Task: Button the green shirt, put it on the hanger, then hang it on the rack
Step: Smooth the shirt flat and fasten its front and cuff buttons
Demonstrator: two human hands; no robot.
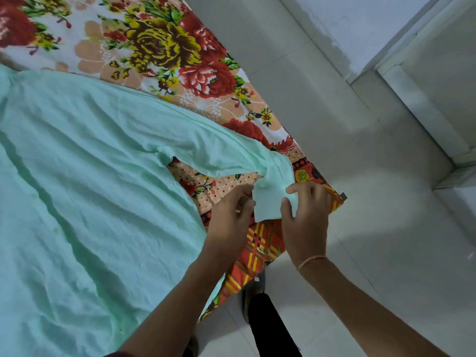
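My left hand [231, 215] and right hand [306, 222] each pinch one flap of the cuff [268, 202] of the green shirt [90, 163], fingers [300, 188] curled, at the edge of the bed [159, 42], presumably to button it.

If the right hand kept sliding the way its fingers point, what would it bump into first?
The green shirt's sleeve cuff, which the right hand is pinching. Past that, probably the floral bedsheet near its edge, though depth is hard to judge here.

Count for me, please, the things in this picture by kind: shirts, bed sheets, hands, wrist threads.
green shirt: 1
flowered bed sheet: 1
hands: 2 (left hand, right hand)
wrist thread: 1
Total: 5
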